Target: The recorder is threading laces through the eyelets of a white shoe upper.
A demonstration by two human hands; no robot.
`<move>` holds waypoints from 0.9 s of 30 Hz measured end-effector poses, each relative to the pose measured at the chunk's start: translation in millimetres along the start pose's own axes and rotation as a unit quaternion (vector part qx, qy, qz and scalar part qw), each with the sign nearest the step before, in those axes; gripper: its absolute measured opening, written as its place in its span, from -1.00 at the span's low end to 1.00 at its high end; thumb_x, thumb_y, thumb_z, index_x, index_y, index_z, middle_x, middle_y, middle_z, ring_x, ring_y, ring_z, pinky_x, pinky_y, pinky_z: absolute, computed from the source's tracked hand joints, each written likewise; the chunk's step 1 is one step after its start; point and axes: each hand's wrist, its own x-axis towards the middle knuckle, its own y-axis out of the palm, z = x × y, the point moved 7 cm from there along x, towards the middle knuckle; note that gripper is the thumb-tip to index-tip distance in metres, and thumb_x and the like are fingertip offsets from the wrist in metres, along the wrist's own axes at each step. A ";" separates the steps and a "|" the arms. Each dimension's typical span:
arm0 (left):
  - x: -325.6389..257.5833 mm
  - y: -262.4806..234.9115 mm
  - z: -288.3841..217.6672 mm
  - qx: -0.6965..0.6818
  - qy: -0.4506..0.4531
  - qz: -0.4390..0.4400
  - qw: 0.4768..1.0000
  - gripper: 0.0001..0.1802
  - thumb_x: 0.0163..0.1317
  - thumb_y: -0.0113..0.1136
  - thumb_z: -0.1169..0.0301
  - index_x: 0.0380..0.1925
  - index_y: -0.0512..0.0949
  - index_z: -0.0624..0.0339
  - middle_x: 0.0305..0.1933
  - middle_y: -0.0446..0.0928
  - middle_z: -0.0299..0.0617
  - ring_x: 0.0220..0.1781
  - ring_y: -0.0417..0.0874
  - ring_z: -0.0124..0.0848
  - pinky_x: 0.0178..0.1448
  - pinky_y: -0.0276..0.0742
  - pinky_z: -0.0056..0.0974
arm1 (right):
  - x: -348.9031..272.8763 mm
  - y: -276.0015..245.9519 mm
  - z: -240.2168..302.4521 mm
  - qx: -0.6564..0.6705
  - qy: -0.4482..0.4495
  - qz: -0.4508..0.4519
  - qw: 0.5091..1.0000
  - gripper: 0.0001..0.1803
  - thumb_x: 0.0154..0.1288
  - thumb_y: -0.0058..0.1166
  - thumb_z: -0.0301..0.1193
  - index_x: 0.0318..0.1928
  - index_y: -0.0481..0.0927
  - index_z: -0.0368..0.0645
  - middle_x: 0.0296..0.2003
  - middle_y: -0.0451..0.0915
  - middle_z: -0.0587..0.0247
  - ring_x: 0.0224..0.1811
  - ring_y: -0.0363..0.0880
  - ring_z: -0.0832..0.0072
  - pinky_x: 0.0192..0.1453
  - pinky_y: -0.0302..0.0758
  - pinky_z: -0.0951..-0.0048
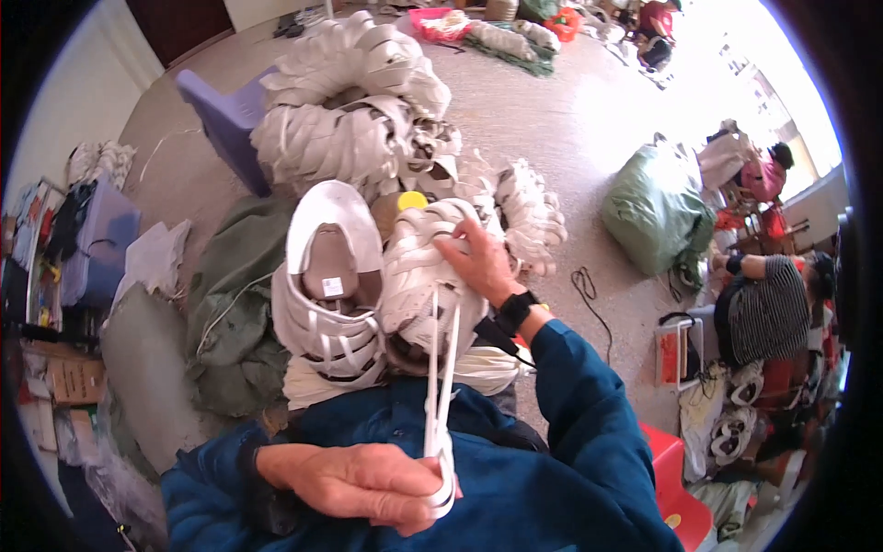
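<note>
Head view shows the left hand (pixel 368 480) with fingers closed on flat white fabric laces (pixel 432 368), stretching from a cream-white, seemingly light and pliable shoe upper (pixel 411 267) near the centre, best steadied far, where the half-bent right hand (pixel 484 267) rests, grip unclear.

From near above the white cord (pixel 432 377), the head fisheye looks down and forward across floor (pixel 524 120) beyond it.
</note>
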 end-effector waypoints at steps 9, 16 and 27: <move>0.4 -7.2 -29.0 0.175 0.057 -0.093 0.979 -0.67 0.48 0.05 0.32 -0.40 0.56 0.35 -0.40 0.61 -0.10 -0.30 0.64 -0.16 0.35 0.36 0.12 | -13.5 -14.2 29.4 0.010 -0.111 -0.073 0.991 -0.56 0.35 0.18 -0.14 -0.07 0.45 -0.28 -0.18 0.50 -0.11 -0.05 0.52 -0.04 -0.01 0.48 0.09; 11.5 -0.1 -67.2 0.344 0.152 -0.102 0.921 -0.69 0.41 0.09 0.29 -0.44 0.57 0.28 -0.39 0.54 0.03 -0.28 0.61 0.12 -0.01 0.52 0.10 | -97.1 -13.1 12.3 0.054 0.050 0.065 0.995 -0.49 0.36 0.19 -0.14 0.02 0.43 -0.35 -0.11 0.46 -0.20 -0.16 0.58 -0.02 -0.10 0.53 0.08; 10.1 -6.3 -37.5 0.283 0.028 -0.095 0.954 -0.68 0.45 0.11 0.29 -0.40 0.64 0.29 -0.35 0.65 -0.03 -0.20 0.70 -0.03 -0.05 0.59 -0.06 | -115.1 7.1 25.3 0.099 0.039 0.057 0.993 -0.41 0.30 0.23 -0.09 0.12 0.46 -0.30 -0.07 0.50 -0.14 -0.11 0.61 0.01 -0.04 0.55 0.11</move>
